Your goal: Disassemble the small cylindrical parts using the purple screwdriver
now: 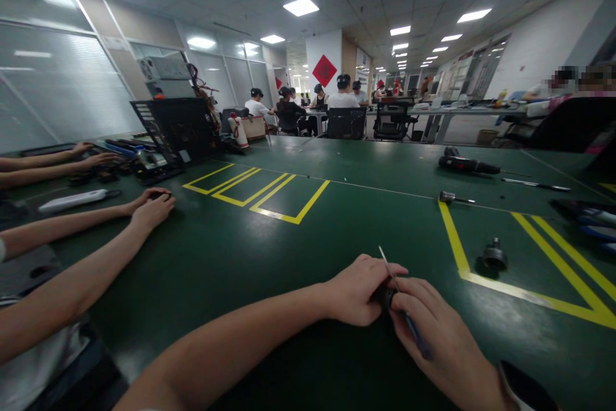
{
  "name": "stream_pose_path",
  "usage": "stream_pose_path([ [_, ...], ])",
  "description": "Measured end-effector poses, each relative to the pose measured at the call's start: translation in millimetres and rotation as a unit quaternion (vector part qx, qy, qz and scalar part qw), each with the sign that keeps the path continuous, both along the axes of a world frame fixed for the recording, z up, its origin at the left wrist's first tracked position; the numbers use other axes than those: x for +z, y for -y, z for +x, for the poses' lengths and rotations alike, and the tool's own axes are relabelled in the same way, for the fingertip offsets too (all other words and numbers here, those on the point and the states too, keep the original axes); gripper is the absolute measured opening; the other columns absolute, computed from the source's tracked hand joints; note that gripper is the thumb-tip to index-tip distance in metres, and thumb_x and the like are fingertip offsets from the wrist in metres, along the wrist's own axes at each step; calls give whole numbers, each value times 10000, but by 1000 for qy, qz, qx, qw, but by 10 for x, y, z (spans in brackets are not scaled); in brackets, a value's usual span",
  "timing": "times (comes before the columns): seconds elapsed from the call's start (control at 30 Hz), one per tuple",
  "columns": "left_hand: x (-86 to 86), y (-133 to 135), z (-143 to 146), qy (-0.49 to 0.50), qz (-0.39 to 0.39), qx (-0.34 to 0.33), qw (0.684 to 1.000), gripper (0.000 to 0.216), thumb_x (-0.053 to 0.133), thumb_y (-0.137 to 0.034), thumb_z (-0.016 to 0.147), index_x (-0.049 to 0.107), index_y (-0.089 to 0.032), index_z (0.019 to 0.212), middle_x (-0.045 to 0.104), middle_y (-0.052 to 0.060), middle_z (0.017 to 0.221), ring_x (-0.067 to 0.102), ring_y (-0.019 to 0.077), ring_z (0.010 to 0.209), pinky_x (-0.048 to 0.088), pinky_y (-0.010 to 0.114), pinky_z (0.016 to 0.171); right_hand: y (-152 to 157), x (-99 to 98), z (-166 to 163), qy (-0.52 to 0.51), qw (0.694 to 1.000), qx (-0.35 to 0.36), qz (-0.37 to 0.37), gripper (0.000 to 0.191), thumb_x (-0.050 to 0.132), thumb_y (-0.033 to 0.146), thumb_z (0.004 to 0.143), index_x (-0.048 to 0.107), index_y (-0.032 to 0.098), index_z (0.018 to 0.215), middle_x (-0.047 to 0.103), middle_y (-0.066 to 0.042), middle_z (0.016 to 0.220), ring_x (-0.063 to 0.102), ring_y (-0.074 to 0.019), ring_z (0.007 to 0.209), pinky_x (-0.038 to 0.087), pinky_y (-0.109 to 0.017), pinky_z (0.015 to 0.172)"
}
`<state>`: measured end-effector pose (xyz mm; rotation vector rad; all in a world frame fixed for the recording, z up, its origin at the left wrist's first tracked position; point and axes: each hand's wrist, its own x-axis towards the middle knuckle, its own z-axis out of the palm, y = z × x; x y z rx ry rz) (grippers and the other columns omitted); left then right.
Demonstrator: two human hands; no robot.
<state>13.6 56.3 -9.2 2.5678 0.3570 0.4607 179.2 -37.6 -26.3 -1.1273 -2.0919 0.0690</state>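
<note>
My left hand [359, 289] rests on the green table mat [269, 257], fingers curled round a small dark part [389, 297] that is mostly hidden between my hands. My right hand [436, 334] is closed on a thin screwdriver [402, 305] with a blue handle; its metal shaft points up and away past my left fingers. Both hands touch each other near the table's front edge.
A round black part [495, 256] lies inside yellow tape lines at right. Farther back lie a black power screwdriver [464, 165] and a small bit [452, 197]. A co-worker's hands [151, 206] rest at left beside a white device [72, 201]. Seated people fill the background.
</note>
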Motion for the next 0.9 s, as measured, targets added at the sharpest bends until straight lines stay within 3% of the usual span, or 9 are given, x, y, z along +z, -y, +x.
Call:
stream_pose_path([
  [0.1, 22, 0, -43, 34, 35, 40, 998, 667, 543, -129, 677, 316, -157, 1304, 443, 144, 1306, 399, 275, 1236, 293, 443, 1044, -59, 80, 103, -26, 999, -43, 20, 176, 550, 120, 784, 558, 251, 902, 630, -78, 988, 608, -242, 893, 518, -397, 737],
  [0.23, 97, 28, -74, 18, 13, 96, 995, 654, 551, -160, 721, 303, -191, 1325, 351, 130, 1380, 338, 285, 1276, 301, 453, 1051, -190, 338, 350, -99, 983, -143, 54, 110, 578, 226, 768, 503, 242, 847, 602, -85, 962, 595, -264, 895, 478, -437, 774],
  [0.33, 137, 55, -66, 4, -18, 121, 992, 613, 548, -177, 763, 322, -211, 1332, 337, 108, 1393, 332, 271, 1280, 336, 430, 1038, -239, 556, 632, -137, 955, -260, 40, 203, 589, 351, 756, 477, 239, 883, 602, -90, 945, 599, -241, 768, 466, -370, 632],
  [0.43, 150, 67, -46, -25, -43, 124, 991, 590, 551, -186, 779, 342, -232, 1328, 349, 95, 1386, 346, 273, 1269, 370, 436, 1009, -242, 636, 1003, -95, 916, -388, 37, 238, 606, 366, 747, 483, 222, 892, 599, -101, 907, 568, -221, 708, 423, -339, 573],
  [0.53, 152, 71, -29, -50, -43, 122, 990, 564, 554, -201, 790, 362, -239, 1319, 347, 90, 1389, 353, 285, 1264, 386, 450, 987, -223, 537, 1379, -22, 893, -448, 39, 207, 592, 337, 759, 470, 212, 870, 567, -125, 929, 552, -247, 816, 420, -356, 635],
  [0.6, 150, 75, -21, -60, -31, 118, 991, 545, 555, -215, 799, 374, -236, 1313, 355, 87, 1384, 364, 283, 1254, 387, 448, 983, -199, 423, 1577, -4, 878, -479, -11, 182, 597, 317, 745, 447, 226, 792, 551, -131, 892, 545, -265, 828, 418, -371, 638],
  [0.9, 107, 99, 2, -72, 48, 94, 992, 418, 525, -244, 848, 442, -187, 1253, 450, 99, 1292, 443, 239, 1176, 372, 406, 979, -80, 77, 1868, 19, 891, -447, -78, 161, 593, 282, 705, 434, 264, 696, 552, -121, 741, 565, -323, 772, 453, -421, 638],
])
